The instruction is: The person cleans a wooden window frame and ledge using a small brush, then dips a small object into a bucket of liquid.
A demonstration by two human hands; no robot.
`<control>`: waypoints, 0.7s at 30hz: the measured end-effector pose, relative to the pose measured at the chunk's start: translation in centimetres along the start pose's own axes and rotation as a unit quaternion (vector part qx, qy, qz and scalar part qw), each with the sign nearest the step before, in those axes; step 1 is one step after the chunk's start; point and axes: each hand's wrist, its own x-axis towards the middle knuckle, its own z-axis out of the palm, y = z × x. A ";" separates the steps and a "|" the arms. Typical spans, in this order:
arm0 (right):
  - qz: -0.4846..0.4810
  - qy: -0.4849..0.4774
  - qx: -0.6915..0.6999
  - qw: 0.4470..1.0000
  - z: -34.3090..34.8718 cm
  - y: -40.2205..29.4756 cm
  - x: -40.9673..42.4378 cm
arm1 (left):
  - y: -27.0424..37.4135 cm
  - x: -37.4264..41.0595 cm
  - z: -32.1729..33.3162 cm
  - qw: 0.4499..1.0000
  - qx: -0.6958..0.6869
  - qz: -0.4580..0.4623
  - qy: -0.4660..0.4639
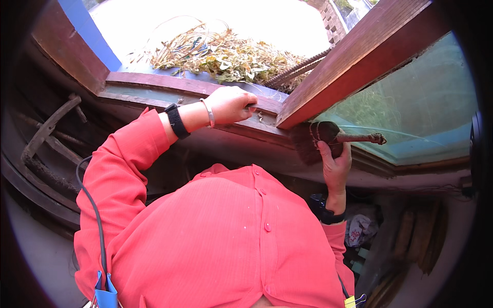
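Observation:
My left hand (233, 104) is curled into a fist over the inner edge of the wooden window sill (269, 117); nothing is plainly visible in it, and its palm is hidden. On the right, my right hand (336, 163) grips a dark brown fibre brush (325, 134) near the base of its handle, thumb across the stitched head. The bristles point left, beside the foot of the red wooden window post (346, 73), and the wrapped handle points right, in front of the glass pane (416, 104).
Dry leafy stalks (231, 57) lie heaped on the ledge outside, beside ribbed metal bars (300, 69). A wooden frame-like object (46, 131) stands at the left. Wooden pieces (414, 235) and a white bag with red marks (360, 229) are at the lower right. A black cable (94, 208) runs along my left sleeve.

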 end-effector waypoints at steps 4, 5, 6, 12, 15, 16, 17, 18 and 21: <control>-0.015 -0.002 -0.020 1.000 -0.2 0.1 0.0 | 0.4 1.4 2.2 0.997 -0.058 -0.050 -0.029; -0.012 -0.003 -0.009 1.000 -0.2 0.2 0.1 | 0.4 1.6 2.5 0.995 -0.062 -0.073 -0.037; -0.008 -0.003 0.003 1.000 -0.2 0.3 0.0 | 0.3 1.7 2.6 0.995 -0.053 -0.077 -0.034; 0.016 0.001 0.026 1.000 -0.1 0.5 -0.2 | -1.9 2.0 2.0 0.997 -0.013 -0.070 -0.027; 0.019 0.003 0.039 0.999 0.0 0.4 -0.1 | -3.4 1.0 0.6 0.989 0.106 0.094 0.037; 0.019 0.004 0.043 0.999 0.0 0.3 -0.1 | -3.6 0.8 -0.1 0.986 0.123 0.102 0.041; 0.013 0.005 0.034 0.999 -0.1 0.4 -0.2 | -3.7 0.8 -0.7 0.980 0.146 0.119 0.057; 0.006 0.004 0.025 1.000 -0.1 0.6 -0.1 | -3.9 0.9 -1.3 0.973 0.152 0.163 0.061; -0.018 0.010 0.005 1.000 -0.1 0.9 -0.1 | -3.6 1.7 -1.1 0.961 0.132 0.243 0.031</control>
